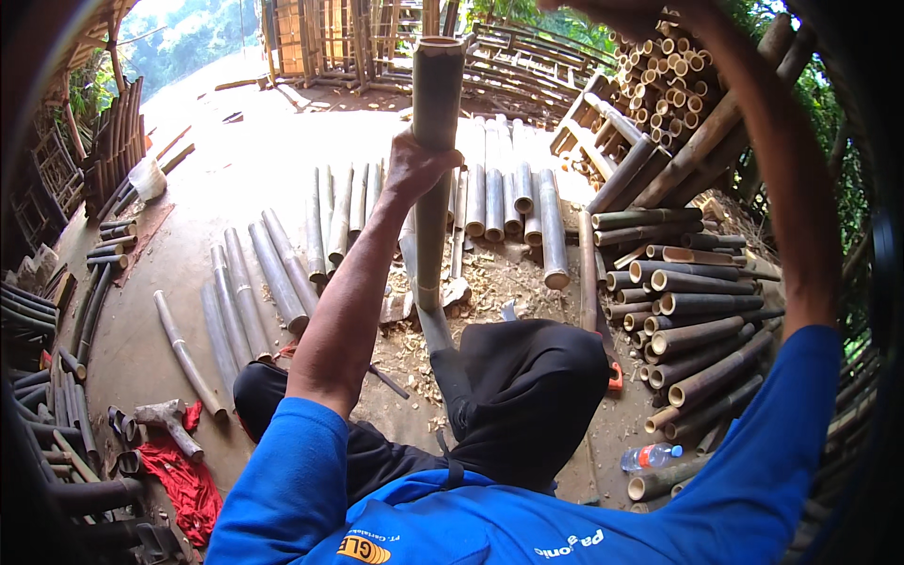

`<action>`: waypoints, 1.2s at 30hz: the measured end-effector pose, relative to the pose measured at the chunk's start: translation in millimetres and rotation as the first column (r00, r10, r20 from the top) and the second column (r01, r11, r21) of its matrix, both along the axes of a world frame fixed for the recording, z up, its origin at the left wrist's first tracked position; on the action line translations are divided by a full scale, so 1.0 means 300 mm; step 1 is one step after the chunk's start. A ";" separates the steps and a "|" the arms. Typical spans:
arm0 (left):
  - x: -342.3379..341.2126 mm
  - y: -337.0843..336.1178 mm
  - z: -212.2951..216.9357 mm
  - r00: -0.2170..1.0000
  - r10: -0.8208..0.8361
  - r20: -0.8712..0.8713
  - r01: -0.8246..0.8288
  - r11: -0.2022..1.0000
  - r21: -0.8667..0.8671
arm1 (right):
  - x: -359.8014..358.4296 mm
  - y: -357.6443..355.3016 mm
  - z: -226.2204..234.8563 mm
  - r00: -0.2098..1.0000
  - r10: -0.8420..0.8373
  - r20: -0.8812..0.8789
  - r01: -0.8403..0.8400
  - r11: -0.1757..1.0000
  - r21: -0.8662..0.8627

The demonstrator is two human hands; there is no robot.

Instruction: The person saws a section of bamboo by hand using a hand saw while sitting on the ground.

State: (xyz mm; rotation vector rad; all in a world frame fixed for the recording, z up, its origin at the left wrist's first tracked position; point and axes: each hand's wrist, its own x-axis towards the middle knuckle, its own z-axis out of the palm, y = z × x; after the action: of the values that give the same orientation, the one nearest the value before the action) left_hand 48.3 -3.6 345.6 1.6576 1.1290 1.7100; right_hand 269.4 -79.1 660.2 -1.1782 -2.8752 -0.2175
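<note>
Upright in front of me stands a thick bamboo tube (439, 94), its open cut end at the top. My left hand (421, 165) is wrapped round it below that end, the arm stretched far forward. The tube's lower part runs down toward the ground between my legs, near pale wood shavings (490, 282). My right arm is raised high on the right. Only part of my right hand (612, 8) shows at the top edge, cut off by the frame, so its fingers and anything in them are hidden.
Bamboo tubes (556, 231) lie in rows on the ground ahead. A stack of cut bamboo (702, 306) is at the right, with a plastic bottle (650, 458) and an orange-handled tool (615, 377) nearby. A wooden mallet (169, 422) lies by a red cloth (184, 485) at the left.
</note>
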 end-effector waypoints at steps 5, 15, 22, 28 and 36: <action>-0.053 0.027 -0.004 0.959 0.160 -0.233 -0.162 0.987 0.011 | 0.048 0.097 -0.206 0.994 0.047 0.095 -0.039 0.996 -0.083; 0.068 -0.050 -0.038 0.966 0.208 -0.156 -0.225 0.970 -0.098 | 0.219 0.043 -0.444 0.999 -0.040 0.008 0.040 0.992 -0.117; 0.063 -0.036 -0.033 0.988 0.129 -0.084 -0.137 0.985 -0.100 | 0.216 0.078 -0.435 0.996 -0.031 -0.088 0.025 0.997 -0.075; 0.060 -0.036 -0.047 0.971 0.160 -0.178 -0.179 0.979 -0.093 | 0.079 0.167 -0.329 0.924 -0.059 -0.377 0.053 0.998 -0.027; -0.426 -0.316 -0.320 0.854 0.319 0.411 -0.378 0.923 0.068 | 0.240 0.445 -1.164 0.742 0.177 -0.647 -0.396 0.894 -0.210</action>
State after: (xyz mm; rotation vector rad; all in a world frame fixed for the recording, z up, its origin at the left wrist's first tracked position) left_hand -79.5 -98.4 249.7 1.1450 1.1759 2.2820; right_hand 341.5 54.4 310.9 -0.6178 -2.4771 0.5887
